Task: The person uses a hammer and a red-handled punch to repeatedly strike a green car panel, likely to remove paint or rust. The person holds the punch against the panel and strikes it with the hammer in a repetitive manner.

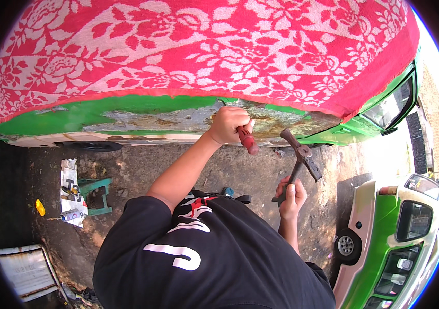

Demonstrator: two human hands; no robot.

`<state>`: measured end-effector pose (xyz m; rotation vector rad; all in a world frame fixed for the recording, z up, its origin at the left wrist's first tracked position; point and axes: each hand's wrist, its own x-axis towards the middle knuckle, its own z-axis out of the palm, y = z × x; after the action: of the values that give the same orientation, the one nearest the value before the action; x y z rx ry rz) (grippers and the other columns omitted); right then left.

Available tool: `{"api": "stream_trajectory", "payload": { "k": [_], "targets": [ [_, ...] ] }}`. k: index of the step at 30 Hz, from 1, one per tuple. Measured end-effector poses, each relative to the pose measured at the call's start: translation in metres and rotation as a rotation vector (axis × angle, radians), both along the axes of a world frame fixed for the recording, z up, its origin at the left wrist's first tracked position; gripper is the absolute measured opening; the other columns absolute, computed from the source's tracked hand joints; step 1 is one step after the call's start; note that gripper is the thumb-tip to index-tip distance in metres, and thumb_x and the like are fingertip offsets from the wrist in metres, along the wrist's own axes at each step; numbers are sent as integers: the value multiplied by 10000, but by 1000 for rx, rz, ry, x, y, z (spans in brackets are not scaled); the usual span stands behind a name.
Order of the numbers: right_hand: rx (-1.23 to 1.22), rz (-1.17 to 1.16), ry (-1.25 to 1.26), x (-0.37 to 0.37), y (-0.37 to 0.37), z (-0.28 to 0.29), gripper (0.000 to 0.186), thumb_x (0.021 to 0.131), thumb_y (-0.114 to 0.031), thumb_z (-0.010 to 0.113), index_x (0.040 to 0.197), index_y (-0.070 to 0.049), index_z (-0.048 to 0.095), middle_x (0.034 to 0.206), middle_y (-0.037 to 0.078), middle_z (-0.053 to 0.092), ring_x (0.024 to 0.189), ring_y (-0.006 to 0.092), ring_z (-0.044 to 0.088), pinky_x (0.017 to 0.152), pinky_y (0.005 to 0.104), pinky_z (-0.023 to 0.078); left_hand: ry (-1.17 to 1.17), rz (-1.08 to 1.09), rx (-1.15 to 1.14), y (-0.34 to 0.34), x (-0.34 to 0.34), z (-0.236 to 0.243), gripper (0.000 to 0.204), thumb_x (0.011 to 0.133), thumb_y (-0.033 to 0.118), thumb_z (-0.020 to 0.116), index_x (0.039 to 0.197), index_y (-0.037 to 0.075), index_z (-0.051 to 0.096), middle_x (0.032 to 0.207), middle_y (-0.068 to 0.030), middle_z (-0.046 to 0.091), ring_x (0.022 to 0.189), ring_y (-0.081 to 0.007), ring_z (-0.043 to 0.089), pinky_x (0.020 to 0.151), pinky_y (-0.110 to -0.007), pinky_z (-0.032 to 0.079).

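My left hand (229, 125) is closed round a screwdriver (249, 142) with a red handle, its butt end facing back toward me. Most of its shaft is hidden by the fist, which is up against the rusty, bare-metal side of a green vehicle (147, 119). To the right, my right hand (292, 200) grips the dark handle of a hammer (304, 155). The hammer's head is raised, a little apart from the screwdriver's butt. A red cloth with pale flowers (194, 56) covers the vehicle above the worn strip.
On the ground at left are a small green stool (96, 193), a printed sheet (68, 177), a spray can (71, 215) and a yellow object (40, 207). A white framed panel (26, 270) lies lower left. Another green-and-white van (384, 239) stands at right.
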<state>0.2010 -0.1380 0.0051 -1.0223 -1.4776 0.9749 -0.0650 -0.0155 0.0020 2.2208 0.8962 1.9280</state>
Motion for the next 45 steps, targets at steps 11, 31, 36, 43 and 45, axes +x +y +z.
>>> {"api": "stream_trajectory", "payload": {
  "k": [11,31,36,43,45],
  "targets": [
    [1,10,-2,0,-3,2,350,967,-311,544,909,27,617,589,36,544,521,106,520,499,253,395,7,6,-6,0,-1,1,384,711,-6,659,569,41,306,532,-94,288,451,-279,348,434,-406,273],
    [84,55,-114,-13,-14,9,452,983,-410,521,895,28,590,587,40,530,500,111,511,480,254,390,-82,18,-64,7,11,10,364,718,-25,708,569,39,382,521,-84,427,456,-240,429,437,-353,323],
    [53,-1,-51,-7,-16,13,460,970,-413,542,892,32,633,580,24,533,493,110,517,475,261,407,-77,83,-83,6,11,10,364,733,-19,707,571,31,385,525,-92,408,458,-241,415,442,-359,318],
    [-16,38,-113,-11,-9,6,387,971,-347,555,895,27,617,569,-1,521,488,84,496,471,246,392,-110,95,-116,12,11,10,376,769,-4,707,578,20,384,532,-103,394,470,-234,407,455,-355,322],
    [4,41,-14,-13,-9,8,404,974,-364,545,893,26,615,568,0,520,486,91,497,472,249,392,-129,80,-144,10,11,13,374,774,-6,702,581,16,383,533,-105,390,467,-233,399,454,-357,317]
  ]
}}
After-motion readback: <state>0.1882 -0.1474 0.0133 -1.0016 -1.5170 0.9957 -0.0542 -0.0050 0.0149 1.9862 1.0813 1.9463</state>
